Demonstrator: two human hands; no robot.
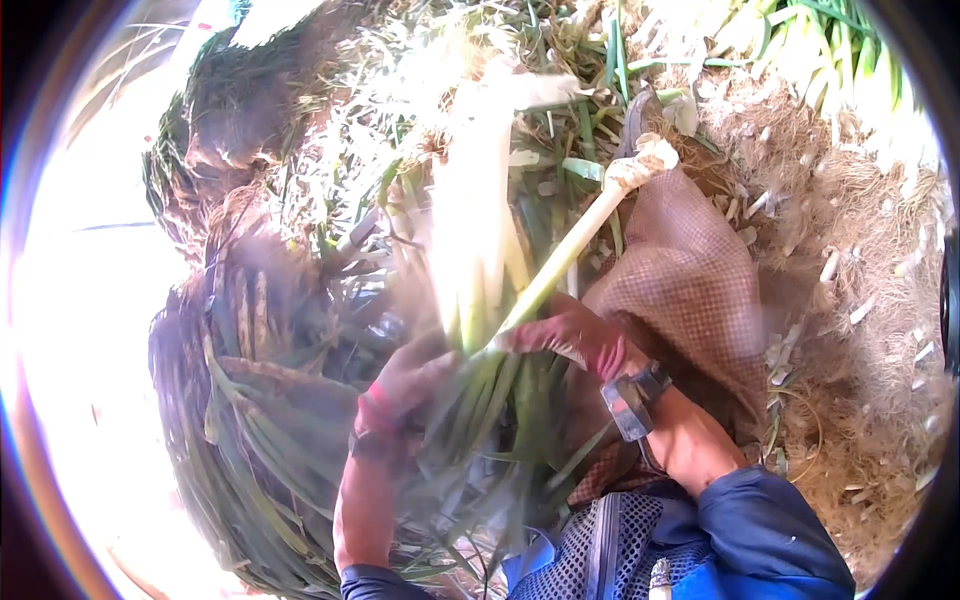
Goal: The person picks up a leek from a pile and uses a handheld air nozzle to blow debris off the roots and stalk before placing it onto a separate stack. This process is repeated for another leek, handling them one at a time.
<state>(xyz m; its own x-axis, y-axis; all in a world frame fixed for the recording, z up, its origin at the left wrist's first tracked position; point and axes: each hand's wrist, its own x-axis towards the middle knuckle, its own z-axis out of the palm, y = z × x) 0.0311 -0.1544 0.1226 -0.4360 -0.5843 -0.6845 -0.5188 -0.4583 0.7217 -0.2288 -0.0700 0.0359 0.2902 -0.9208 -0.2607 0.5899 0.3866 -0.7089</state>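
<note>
A bundle of leeks (475,220), white stems up and green leaves down, stands in front of my body. My left hand (412,378), in a pinkish-red and grey glove, is wrapped round the bundle's left side, where stems turn green. My right hand (570,338), gloved and with a device on the wrist, closes on a single leek (575,245) at the bundle's right side. That leek tilts up to the right, its root end at the top. Both hands are nearly touching. Glare washes out part of the white stems.
A large heap of green leek leaves (265,400) lies at the left. Checked cloth (690,270) covers the area right of the bundle. Cut roots and trimmings (860,300) spread over the right side. More leeks (845,50) lie at the top right.
</note>
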